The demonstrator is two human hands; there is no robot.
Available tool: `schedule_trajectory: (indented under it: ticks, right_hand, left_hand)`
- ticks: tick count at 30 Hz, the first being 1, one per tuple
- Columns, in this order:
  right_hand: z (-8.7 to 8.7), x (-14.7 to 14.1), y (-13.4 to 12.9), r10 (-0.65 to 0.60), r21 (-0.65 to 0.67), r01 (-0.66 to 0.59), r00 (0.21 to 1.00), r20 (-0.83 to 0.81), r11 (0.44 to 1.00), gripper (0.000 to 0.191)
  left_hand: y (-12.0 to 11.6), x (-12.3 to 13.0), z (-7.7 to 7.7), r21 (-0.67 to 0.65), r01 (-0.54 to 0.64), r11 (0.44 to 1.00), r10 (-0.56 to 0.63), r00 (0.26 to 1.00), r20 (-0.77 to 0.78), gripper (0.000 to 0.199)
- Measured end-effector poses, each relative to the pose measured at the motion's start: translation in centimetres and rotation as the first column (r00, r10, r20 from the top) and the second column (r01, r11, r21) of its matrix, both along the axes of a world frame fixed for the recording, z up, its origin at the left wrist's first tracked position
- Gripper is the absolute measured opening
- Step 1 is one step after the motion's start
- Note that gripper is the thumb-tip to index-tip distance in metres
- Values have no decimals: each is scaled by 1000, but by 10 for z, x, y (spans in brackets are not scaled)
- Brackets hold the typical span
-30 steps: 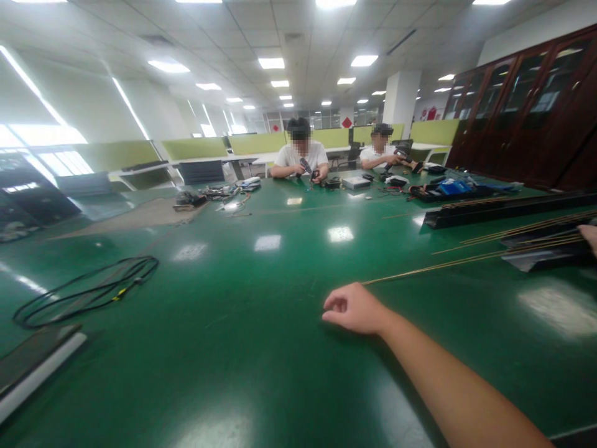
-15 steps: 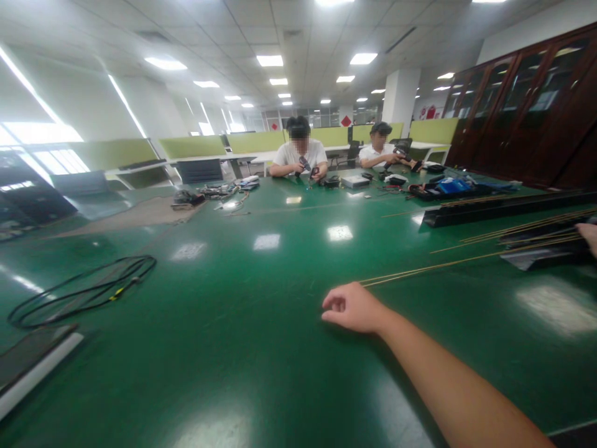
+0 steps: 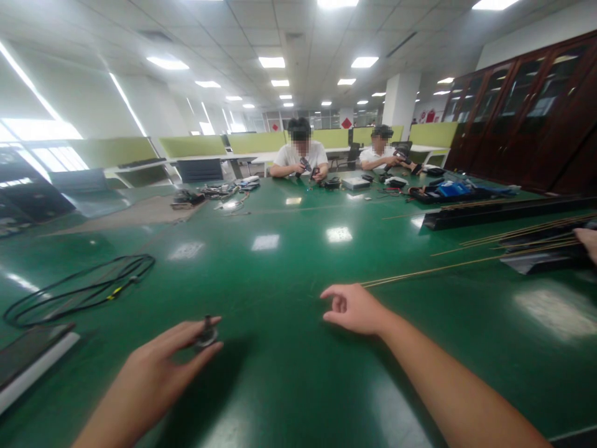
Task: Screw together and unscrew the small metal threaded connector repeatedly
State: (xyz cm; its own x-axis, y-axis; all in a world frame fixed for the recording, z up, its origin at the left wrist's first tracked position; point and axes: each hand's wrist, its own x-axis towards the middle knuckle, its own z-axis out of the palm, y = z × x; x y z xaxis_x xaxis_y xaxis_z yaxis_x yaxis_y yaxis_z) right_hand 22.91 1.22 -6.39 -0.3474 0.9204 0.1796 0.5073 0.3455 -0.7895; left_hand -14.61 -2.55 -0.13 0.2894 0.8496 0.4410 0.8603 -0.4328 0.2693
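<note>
My left hand (image 3: pixel 161 364) is raised over the green table (image 3: pixel 275 392), gripping a small dark object (image 3: pixel 208 335) between thumb and fingertips. It has a rounded, greyish lower part and a short black stub on top; blur hides its exact kind. To the right, my right hand (image 3: pixel 355 309) rests low at the table. Its index finger points left, the thumb is apart from it and the other fingers are curled, with nothing visible between them. Thin brass-coloured rods (image 3: pixel 433 270) run from just behind this hand toward the right.
Black metal channels (image 3: pixel 504 213) lie at the right, where another person's hand (image 3: pixel 588 241) touches the rods. A coiled black cable (image 3: pixel 84 292) and a flat dark panel (image 3: pixel 32 358) are at left. Two people (image 3: pixel 301 155) work across the table among tools and a blue bag (image 3: pixel 452 188).
My left hand has come into view from the lower left with the small dark object. My right hand stays in place, its index finger straighter than before.
</note>
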Motion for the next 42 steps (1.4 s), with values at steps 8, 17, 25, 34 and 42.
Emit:
schedule_trajectory:
  ticks: [8,17,25,34,42]
  right_hand:
    - [-2,3,2,-1,0,1,1000,-4,1000,39]
    - [-1,-1,-1,5,-34,-6,1000,-26,999,56]
    - [1,-5,-7,32,-8,-32,999,-34,999,55]
    - [4,-5,-11,21,109,-20,1000,-13,994,45]
    - [12,-8,-15,52,189,-52,999,9,981,32]
  left_hand:
    - [42,131,2,-227,368,901,-391,919,-61,31]
    - [51,119,-39,-129,255,958,-219,946,241,31]
    - [45,127,-32,-114,355,928,-313,907,281,27]
    - [36,135,-38,-135,417,899,-359,878,316,32]
    - [34,143,-37,-52,487,872,-436,820,370,24]
